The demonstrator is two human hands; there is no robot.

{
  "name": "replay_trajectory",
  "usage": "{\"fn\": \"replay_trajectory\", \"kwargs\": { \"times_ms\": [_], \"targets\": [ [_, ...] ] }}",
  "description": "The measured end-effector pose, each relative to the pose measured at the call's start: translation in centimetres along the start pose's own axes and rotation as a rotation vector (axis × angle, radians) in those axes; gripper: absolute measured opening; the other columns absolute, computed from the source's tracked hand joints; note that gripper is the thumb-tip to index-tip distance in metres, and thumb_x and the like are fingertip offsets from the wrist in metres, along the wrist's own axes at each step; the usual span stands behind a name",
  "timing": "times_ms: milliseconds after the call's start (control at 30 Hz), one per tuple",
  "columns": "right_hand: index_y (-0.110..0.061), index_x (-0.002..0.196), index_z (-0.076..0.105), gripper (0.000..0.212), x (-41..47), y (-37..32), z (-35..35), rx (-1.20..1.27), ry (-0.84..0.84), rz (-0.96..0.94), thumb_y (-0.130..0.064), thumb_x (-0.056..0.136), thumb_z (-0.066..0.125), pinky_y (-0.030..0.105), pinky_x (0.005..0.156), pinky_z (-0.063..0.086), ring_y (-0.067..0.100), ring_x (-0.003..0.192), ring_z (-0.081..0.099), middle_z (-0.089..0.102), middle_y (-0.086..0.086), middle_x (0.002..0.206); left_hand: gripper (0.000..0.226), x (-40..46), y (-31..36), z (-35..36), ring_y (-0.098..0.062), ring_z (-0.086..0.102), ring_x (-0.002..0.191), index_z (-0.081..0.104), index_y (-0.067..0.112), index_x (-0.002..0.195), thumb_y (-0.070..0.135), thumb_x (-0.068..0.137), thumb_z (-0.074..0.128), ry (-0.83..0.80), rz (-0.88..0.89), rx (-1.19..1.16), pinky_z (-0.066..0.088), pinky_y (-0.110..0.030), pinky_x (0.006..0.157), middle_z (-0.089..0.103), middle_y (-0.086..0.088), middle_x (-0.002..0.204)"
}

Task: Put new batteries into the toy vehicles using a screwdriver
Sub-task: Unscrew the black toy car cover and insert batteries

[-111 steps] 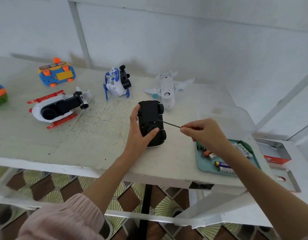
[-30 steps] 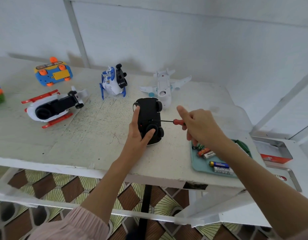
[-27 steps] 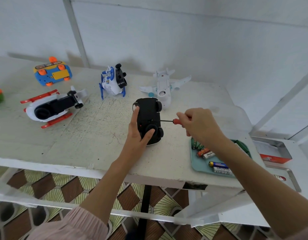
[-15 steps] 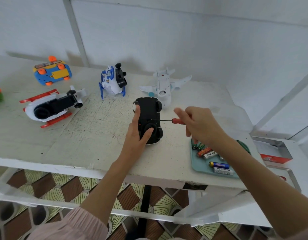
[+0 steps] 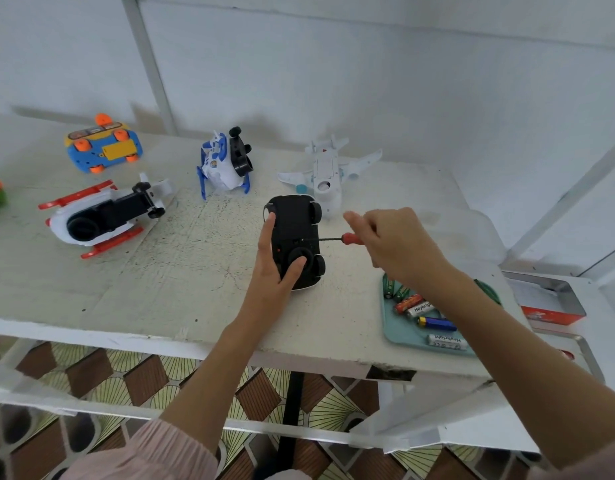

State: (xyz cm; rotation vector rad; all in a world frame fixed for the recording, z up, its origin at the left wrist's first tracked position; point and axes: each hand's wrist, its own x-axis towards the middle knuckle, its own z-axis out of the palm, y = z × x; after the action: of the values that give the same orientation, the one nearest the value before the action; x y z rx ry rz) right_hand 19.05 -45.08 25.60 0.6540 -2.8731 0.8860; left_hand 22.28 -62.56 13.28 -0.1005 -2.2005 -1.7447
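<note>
An early stage of the battery change is shown. One black toy car (image 5: 296, 237) is laid upside down near the middle of the counter (image 5: 160, 271), and a screw in its underside is being worked; the battery cover has not yet been taken off, as far as can be judged. The loose batteries (image 5: 424, 315) lie untouched in a teal tray (image 5: 403, 336) at the right front of the counter, just beside the car. Four more toys are laid out behind and to the left — a white aeroplane (image 5: 328, 174), a blue-and-white helicopter (image 5: 223, 166), a white craft with red skids (image 5: 102, 216) and a blue-and-yellow car (image 5: 103, 147) — and no sign is seen that any has been opened. Most of the task is therefore judged to remain.

The car is steadied by the left hand (image 5: 276, 268), which is laid along its left flank: the index finger is stretched forward beside the front wheel and the thumb is pressed on the round boss of the underside, so the body is clasped between them. The screwdriver (image 5: 337, 239) is held nearly level, its tip set into the chassis from the right. Its red handle is taken in the grip of the right hand (image 5: 392, 244) — pinched at the finger ends, with one finger raised forward above the shaft, as in mid-twist. Both forearms are extended over the front edge of the counter.
</note>
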Motion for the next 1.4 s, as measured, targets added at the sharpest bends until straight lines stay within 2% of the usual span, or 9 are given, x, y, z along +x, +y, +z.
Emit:
{"fn": "replay_trajectory", "kwargs": {
  "times_ms": [167, 333, 533, 700, 800, 933, 1100, 1300, 1400],
  "targets": [
    [-0.007, 0.078, 0.062, 0.006, 0.0, 0.0, -0.1, 0.144, 0.066, -0.203, -0.007, 0.078, 0.068, 0.017, 0.063, 0.046, 0.013, 0.065, 0.054, 0.058, 0.004, 0.077, 0.071, 0.0, -0.1, 0.0, -0.02, 0.038, 0.137, 0.007, 0.067, 0.135, 0.045, 0.088, 0.055, 0.01, 0.004, 0.009, 0.037, -0.051, 0.11, 0.022, 0.001, 0.156],
    [-0.007, 0.083, 0.054, 0.038, -0.3, -0.9, -0.6, 0.155, -0.133, 0.089, -0.044, 0.091, 0.047, 0.016, 0.045, 0.049, 0.015, 0.043, 0.062, 0.061, -0.013, 0.05, 0.073, 0.0, -0.1, 0.0, -0.017, 0.038, 0.135, 0.002, 0.068, 0.136, 0.049, 0.087, 0.052, -0.003, 0.001, 0.017, 0.037, -0.048, 0.11, 0.027, 0.005, 0.152],
    [-0.007, 0.085, 0.065, 0.005, -0.3, 0.0, 0.0, 0.091, 0.035, -0.203, -0.005, 0.081, 0.065, 0.019, 0.067, 0.05, 0.013, 0.07, 0.059, 0.057, 0.003, 0.081, 0.073, 0.1, -0.1, 0.0, -0.008, 0.043, 0.128, 0.0, 0.069, 0.134, 0.039, 0.091, 0.051, 0.002, 0.008, 0.04, 0.04, -0.033, 0.105, 0.031, 0.028, 0.137],
    [-0.013, 0.09, 0.052, 0.03, -0.5, -0.2, -0.1, 0.126, -0.118, 0.041, -0.042, 0.09, 0.051, 0.02, 0.047, 0.049, 0.016, 0.047, 0.063, 0.063, -0.007, 0.066, 0.074, 0.1, 0.0, 0.0, -0.012, 0.042, 0.131, 0.0, 0.069, 0.135, 0.038, 0.091, 0.051, -0.002, 0.013, 0.038, 0.04, -0.039, 0.108, 0.032, 0.005, 0.15],
    [-0.006, 0.074, 0.06, 0.025, -0.4, 0.2, 0.3, 0.033, 0.059, -0.084, -0.025, 0.091, 0.056, 0.03, 0.05, 0.049, 0.017, 0.046, 0.057, 0.059, -0.009, 0.057, 0.075, 0.2, 0.0, 0.0, -0.014, 0.043, 0.131, 0.0, 0.066, 0.137, 0.038, 0.091, 0.052, -0.001, 0.014, 0.042, 0.041, -0.041, 0.107, 0.031, 0.001, 0.151],
    [-0.008, 0.097, 0.065, 0.023, -0.2, 0.3, 0.2, 0.122, 0.051, -0.246, -0.001, 0.075, 0.07, 0.007, 0.066, 0.042, -0.004, 0.067, 0.055, 0.055, 0.001, 0.085, 0.075, 0.1, 0.0, 0.0, -0.012, 0.042, 0.131, 0.0, 0.064, 0.138, 0.041, 0.09, 0.052, 0.001, 0.01, 0.039, 0.04, -0.042, 0.108, 0.031, 0.004, 0.151],
    [-0.012, 0.099, 0.055, 0.03, -0.1, -0.5, -0.2, 0.1, -0.014, -0.068, -0.039, 0.087, 0.056, 0.023, 0.048, 0.053, 0.015, 0.045, 0.06, 0.057, -0.012, 0.065, 0.075, 0.1, -0.1, -0.1, -0.014, 0.041, 0.133, -0.001, 0.06, 0.141, 0.047, 0.088, 0.051, 0.001, 0.009, 0.022, 0.039, -0.042, 0.108, 0.028, 0.002, 0.153],
    [-0.005, 0.091, 0.065, 0.017, 0.9, -0.3, -0.8, 0.074, 0.041, -0.302, -0.001, 0.075, 0.07, 0.004, 0.063, 0.038, -0.002, 0.064, 0.053, 0.058, 0.002, 0.08, 0.075, 0.1, 0.0, 0.0, -0.009, 0.041, 0.132, 0.001, 0.058, 0.14, 0.036, 0.091, 0.052, -0.004, 0.005, 0.012, 0.04, -0.031, 0.106, 0.029, 0.019, 0.145],
    [-0.006, 0.095, 0.064, 0.024, 0.9, -0.8, -0.7, 0.057, -0.011, -0.278, -0.025, 0.081, 0.068, 0.009, 0.06, 0.043, -0.003, 0.058, 0.056, 0.059, 0.0, 0.08, 0.075, 0.1, -0.1, -0.1, -0.013, 0.039, 0.134, 0.0, 0.062, 0.14, 0.037, 0.091, 0.052, -0.001, 0.005, 0.017, 0.038, -0.036, 0.109, 0.028, 0.006, 0.153]
  ]
}}
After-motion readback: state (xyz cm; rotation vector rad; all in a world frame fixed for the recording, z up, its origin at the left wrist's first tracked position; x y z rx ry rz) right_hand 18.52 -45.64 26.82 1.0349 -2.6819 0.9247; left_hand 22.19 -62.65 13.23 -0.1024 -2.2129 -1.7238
